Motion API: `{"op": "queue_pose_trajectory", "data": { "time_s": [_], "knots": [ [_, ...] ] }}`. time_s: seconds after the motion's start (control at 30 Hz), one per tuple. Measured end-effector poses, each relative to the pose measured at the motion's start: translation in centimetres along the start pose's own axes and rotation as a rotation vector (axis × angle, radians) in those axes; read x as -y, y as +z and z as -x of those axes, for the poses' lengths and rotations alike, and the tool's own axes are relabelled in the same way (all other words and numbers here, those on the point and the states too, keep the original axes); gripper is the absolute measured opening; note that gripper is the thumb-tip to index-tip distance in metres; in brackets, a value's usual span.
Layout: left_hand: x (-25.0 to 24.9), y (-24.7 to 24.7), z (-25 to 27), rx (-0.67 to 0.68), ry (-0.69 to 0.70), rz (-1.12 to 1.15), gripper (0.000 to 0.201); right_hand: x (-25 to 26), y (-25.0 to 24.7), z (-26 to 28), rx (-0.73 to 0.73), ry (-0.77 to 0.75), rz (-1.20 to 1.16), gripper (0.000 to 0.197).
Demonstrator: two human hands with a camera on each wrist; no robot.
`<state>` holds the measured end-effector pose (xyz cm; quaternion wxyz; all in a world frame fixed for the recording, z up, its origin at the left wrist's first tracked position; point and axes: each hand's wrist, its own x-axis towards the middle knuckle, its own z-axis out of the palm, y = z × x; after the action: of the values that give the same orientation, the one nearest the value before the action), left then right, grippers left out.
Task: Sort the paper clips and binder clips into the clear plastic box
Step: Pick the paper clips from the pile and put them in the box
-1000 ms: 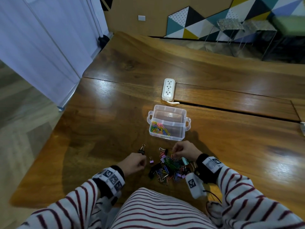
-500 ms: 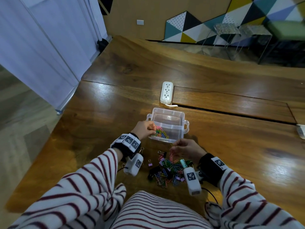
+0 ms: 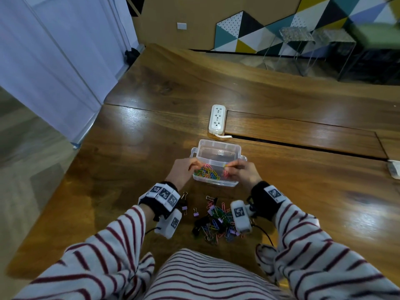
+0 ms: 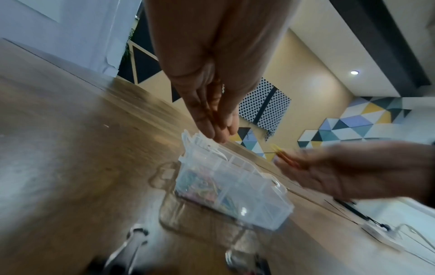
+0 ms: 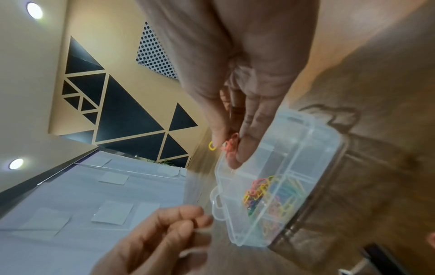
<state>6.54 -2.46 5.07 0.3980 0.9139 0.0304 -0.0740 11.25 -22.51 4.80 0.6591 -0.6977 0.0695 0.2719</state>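
Observation:
The clear plastic box (image 3: 216, 144) stands on the wooden table, with coloured paper clips (image 3: 207, 172) in its near compartments. My left hand (image 3: 185, 168) hovers at the box's left end with fingers loosely curled (image 5: 169, 228), and nothing shows in them. Over the right part of the box (image 5: 306, 148), my right hand (image 3: 240, 172) pinches a few yellow and red paper clips (image 5: 229, 144) between thumb and fingers. A mixed pile of paper clips and binder clips (image 3: 216, 223) lies nearer to me, between my wrists.
A white power strip (image 3: 217, 120) lies just behind the box, beside a dark slot in the table. Small loose binder clips (image 3: 184, 210) sit left of the pile. A white object (image 3: 395, 168) rests at the table's right edge.
Both hands left the pile and rose to the box, the left one first. The right hand carried a few paper clips up with it. The pile has not moved.

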Motion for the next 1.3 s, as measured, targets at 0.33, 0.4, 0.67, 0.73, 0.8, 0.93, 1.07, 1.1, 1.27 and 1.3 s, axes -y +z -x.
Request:
{"op": "queue_pose_trajectory", "data": {
  "time_s": [0.33,0.4,0.67,0.73,0.8,0.93,1.07,1.1,1.27,1.3],
  "knots": [
    [0.7,6.4,3.7,0.495,0.048,-0.355,0.031,-1.3,1.7,0.6,0.135,-0.304,0.97,0.019],
    [0.6,7.2,3.5,0.444,0.103,-0.38,0.03,-2.7,1.0,1.5,0.174,-0.267,1.136,0.014],
    [-0.9,8.7,3.4,0.377,0.143,-0.546,0.037,-6.6,1.2,3.5,0.22,-0.161,1.433,0.045],
    [-0.7,8.7,3.5,0.381,0.134,-0.572,0.034,-6.9,1.2,3.4,0.199,-0.193,1.442,0.031],
    [-0.5,8.4,3.5,0.388,0.133,-0.601,0.035,-7.0,1.2,3.3,0.209,-0.207,1.455,0.02],
    [0.1,7.1,3.1,0.416,0.113,-0.606,0.033,-7.1,1.0,3.2,0.234,-0.219,1.437,0.014],
    [1.1,5.6,2.8,0.419,0.013,-0.411,0.018,-6.7,0.8,3.4,0.262,-0.188,1.247,0.009],
    [1.4,5.3,2.8,0.418,-0.022,-0.342,0.016,-6.5,0.7,3.4,0.278,-0.184,1.177,0.006],
    [2.4,3.8,2.6,0.403,-0.215,0.046,0.014,-5.4,0.1,3.5,0.3,-0.142,0.943,0.034],
    [2.6,3.6,2.6,0.398,-0.223,0.089,0.013,-5.4,0.0,3.5,0.287,-0.133,0.888,0.032]
  ]
}}
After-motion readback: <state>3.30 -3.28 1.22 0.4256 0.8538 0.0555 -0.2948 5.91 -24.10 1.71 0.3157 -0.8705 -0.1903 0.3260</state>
